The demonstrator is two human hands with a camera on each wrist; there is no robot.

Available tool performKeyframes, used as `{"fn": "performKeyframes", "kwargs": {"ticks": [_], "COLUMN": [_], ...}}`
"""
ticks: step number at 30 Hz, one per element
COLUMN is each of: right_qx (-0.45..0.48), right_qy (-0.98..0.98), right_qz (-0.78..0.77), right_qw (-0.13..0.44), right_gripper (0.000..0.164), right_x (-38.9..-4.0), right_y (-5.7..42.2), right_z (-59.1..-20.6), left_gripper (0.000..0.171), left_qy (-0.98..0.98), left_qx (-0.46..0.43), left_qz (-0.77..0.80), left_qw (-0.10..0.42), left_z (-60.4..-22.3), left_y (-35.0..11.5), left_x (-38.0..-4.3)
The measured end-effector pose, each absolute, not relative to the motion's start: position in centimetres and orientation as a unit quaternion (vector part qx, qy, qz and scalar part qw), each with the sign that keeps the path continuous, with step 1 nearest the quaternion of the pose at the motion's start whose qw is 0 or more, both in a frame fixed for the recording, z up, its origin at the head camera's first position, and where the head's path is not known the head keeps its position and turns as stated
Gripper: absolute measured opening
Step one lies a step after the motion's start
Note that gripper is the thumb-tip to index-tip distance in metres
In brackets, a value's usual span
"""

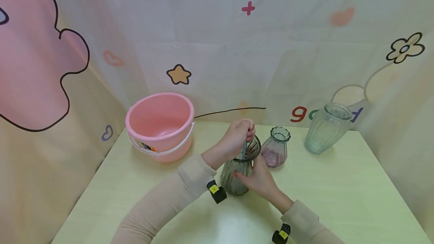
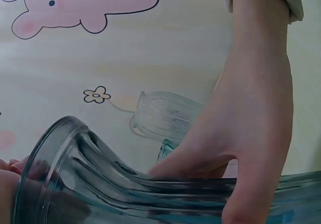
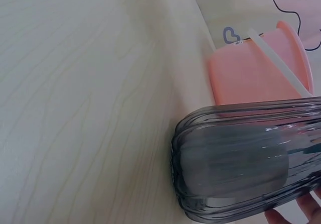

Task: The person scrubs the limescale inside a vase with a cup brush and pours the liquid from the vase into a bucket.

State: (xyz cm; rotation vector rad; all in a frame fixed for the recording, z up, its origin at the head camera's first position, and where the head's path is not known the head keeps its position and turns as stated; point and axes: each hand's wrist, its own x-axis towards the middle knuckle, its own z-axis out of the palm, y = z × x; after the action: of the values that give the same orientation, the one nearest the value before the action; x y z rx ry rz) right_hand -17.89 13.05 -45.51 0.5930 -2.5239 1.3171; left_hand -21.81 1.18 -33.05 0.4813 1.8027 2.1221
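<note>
A grey ribbed glass vase [image 1: 234,182] stands tilted a little on the table, its wide mouth up and to the right. My left hand [image 1: 237,136] is over the mouth, fingers curled round a thin blue handle [image 1: 243,150] that runs down into the vase. The handle's lower end is blurred behind the glass. With my right hand [image 1: 262,180] I hold the vase from its right side, thumb across the front. In the left wrist view, the right hand [image 2: 246,118] lies along the vase [image 2: 130,184]. The right wrist view shows the vase's base [image 3: 183,169] close to the tabletop.
A pink bucket [image 1: 159,148] with a white handle stands at the back left. Just behind my right hand is a small glass vase [image 1: 276,150], purple at its base. Farther right, a pale green glass vase [image 1: 327,131] stands near the printed curtain [image 1: 217,55].
</note>
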Motion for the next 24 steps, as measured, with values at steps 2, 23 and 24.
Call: {"fn": "performKeyframes", "kwargs": {"ticks": [2,23,24], "right_qx": [0.208,0.292,0.290], "right_qy": [-0.861,-0.833,-0.835], "right_qz": [0.448,0.470,0.467], "right_qw": [0.119,0.011,0.017], "right_gripper": [0.091,0.090,0.091], "right_x": [-17.9,-18.9,-18.8], "right_y": [13.1,15.0,15.0], "right_z": [-45.5,-46.3,-46.3], "left_gripper": [0.030,0.027,0.026], "left_qy": [0.639,0.625,0.624], "left_qx": [0.168,0.219,0.226], "left_qz": [0.735,0.744,0.743], "left_qw": [0.153,0.084,0.080], "left_z": [-33.1,-31.2,-30.6], "left_y": [1.2,0.4,0.3], "left_x": [-21.7,-20.9,-20.8]}}
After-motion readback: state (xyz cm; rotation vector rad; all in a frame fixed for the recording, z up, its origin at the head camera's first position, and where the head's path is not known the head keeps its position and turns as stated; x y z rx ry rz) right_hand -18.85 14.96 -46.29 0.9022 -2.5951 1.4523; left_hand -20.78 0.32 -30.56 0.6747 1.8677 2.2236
